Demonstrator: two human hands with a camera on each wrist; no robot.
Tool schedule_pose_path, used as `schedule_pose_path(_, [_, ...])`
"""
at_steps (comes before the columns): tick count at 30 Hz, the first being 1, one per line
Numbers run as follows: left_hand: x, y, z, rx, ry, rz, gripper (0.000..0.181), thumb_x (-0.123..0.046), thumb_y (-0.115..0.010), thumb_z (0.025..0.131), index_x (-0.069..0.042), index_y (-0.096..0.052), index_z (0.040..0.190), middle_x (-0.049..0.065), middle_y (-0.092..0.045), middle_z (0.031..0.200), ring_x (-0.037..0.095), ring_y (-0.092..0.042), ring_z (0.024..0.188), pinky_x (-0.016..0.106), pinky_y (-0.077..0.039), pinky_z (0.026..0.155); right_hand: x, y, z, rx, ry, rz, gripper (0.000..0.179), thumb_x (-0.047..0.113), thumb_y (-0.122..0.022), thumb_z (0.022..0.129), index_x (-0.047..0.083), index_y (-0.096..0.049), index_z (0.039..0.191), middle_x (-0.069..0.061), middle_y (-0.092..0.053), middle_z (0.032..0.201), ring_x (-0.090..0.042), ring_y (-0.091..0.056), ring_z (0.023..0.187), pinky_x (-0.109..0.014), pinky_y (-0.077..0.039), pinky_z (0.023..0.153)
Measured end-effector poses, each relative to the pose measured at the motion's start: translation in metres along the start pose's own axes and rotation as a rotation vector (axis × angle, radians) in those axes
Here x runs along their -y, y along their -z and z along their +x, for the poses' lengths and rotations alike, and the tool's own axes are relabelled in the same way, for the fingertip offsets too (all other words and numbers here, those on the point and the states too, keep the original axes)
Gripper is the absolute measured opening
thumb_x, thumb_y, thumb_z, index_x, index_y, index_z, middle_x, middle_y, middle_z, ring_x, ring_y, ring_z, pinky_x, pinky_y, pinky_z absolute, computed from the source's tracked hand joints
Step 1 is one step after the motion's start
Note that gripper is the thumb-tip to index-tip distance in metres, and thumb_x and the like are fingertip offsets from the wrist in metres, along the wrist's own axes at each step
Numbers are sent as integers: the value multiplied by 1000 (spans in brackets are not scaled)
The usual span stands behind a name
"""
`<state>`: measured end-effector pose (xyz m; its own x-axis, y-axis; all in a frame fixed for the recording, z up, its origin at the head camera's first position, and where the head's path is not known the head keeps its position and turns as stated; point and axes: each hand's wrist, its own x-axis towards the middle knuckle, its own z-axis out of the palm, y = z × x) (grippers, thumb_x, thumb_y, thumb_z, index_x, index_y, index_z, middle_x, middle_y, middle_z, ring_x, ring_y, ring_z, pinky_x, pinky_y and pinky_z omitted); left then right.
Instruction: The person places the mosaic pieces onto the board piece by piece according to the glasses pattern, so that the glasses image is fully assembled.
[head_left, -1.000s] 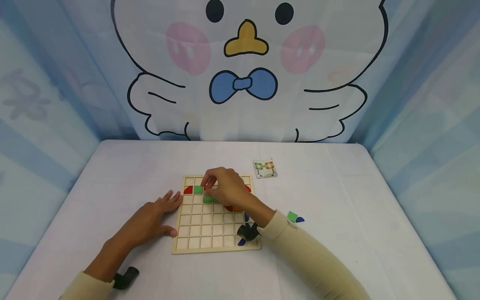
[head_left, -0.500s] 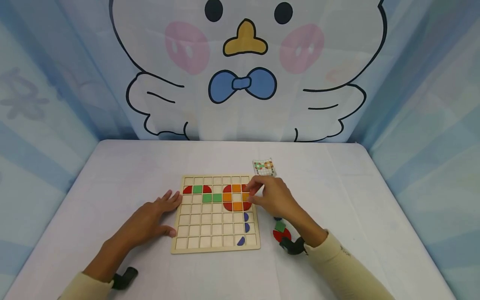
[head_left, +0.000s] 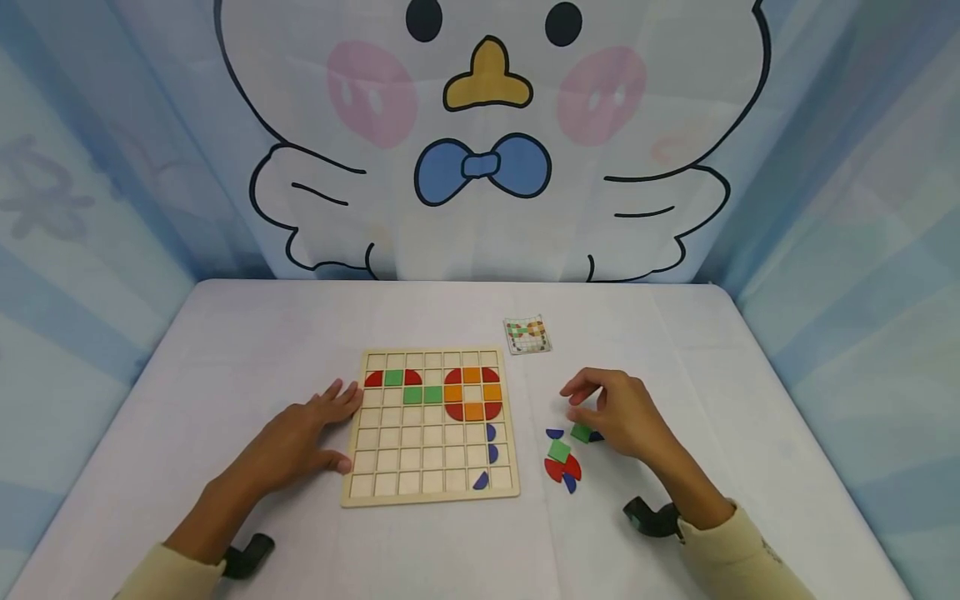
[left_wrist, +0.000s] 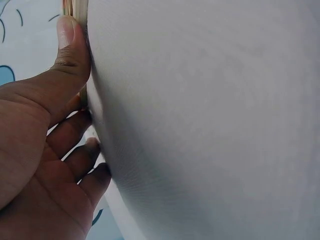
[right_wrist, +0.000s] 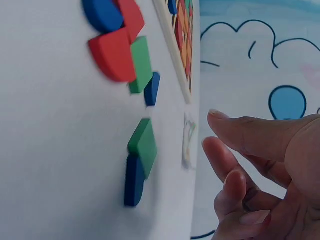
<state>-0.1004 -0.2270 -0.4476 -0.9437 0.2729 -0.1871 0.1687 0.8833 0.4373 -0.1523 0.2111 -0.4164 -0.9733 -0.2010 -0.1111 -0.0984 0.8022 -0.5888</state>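
My left hand point(head_left: 311, 429) lies with its fingers and thumb spread against the left edge of a wooden grid board point(head_left: 375, 462). Red quarter rounds, green squares point(head_left: 413, 395) and orange squares point(head_left: 471, 412) fill cells in the board's upper rows. Blue half rounds point(head_left: 491, 432) sit in cells lower right. Over the table, right of the board, hovers my right hand point(head_left: 630, 417), fingers loosely bent, thumb and fingertips apart, holding nothing. Beneath it are a green square point(right_wrist: 144, 147) and a blue half round point(right_wrist: 133, 182), touching each other on the cloth.
Closer to the board lies a loose group: red quarter rounds point(right_wrist: 114, 56), a green square point(head_left: 558, 451) and blue half rounds point(head_left: 554, 433). A small printed pattern card point(head_left: 527, 335) is behind the board's right corner. A patterned curtain point(head_left: 480, 225) hangs at the back.
My right hand has moved from above the board's upper left to the right, over the loose pieces. A red quarter round now shows in the second row. The left hand stays at the board's edge.
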Motion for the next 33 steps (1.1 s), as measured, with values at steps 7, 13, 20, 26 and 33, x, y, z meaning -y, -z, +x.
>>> schedule_pose_path(7, [0, 0, 0, 10, 5, 1, 111, -40, -95, 72, -15, -39, 164, 18, -34, 171, 58, -35, 152, 72, -38, 118, -18, 2, -7, 28, 7, -77, 27, 10, -88, 86, 18, -81, 111, -1, -76, 100, -19, -58, 88, -29, -48, 74])
schedule_pose_path(13, [-1, -1, 0, 9, 3, 3, 110, -38, -94, 72, -14, -39, 164, 19, -33, 171, 59, -36, 151, 72, -38, 118, -25, -3, -8, 50, -7, -136, 27, 9, -89, 84, 21, -82, 107, 2, -72, 93, -18, -58, 87, -30, -47, 75])
schedule_pose_path(20, [-1, -1, 0, 13, 10, 7, 110, -39, -94, 73, -15, -38, 164, 19, -33, 171, 59, -35, 152, 72, -38, 118, -25, -6, -5, 63, 11, -153, 24, 11, -89, 85, 23, -80, 104, 4, -69, 88, -17, -58, 87, -30, -47, 74])
schedule_pose_path(26, [0, -1, 0, 15, 9, 12, 111, -40, -94, 72, -15, -39, 164, 18, -33, 171, 59, -36, 152, 72, -39, 118, -24, -8, -3, 92, 33, -145, 22, 12, -89, 86, 24, -77, 101, 5, -67, 84, -16, -56, 82, -30, -46, 72])
schedule_pose_path(33, [0, -1, 0, 12, 4, 8, 111, -40, -95, 72, -14, -39, 164, 18, -34, 171, 58, -35, 152, 72, -38, 118, -23, -12, 2, 74, 30, -64, 24, 13, -92, 83, 20, -71, 90, 5, -67, 80, -16, -54, 78, -29, -44, 72])
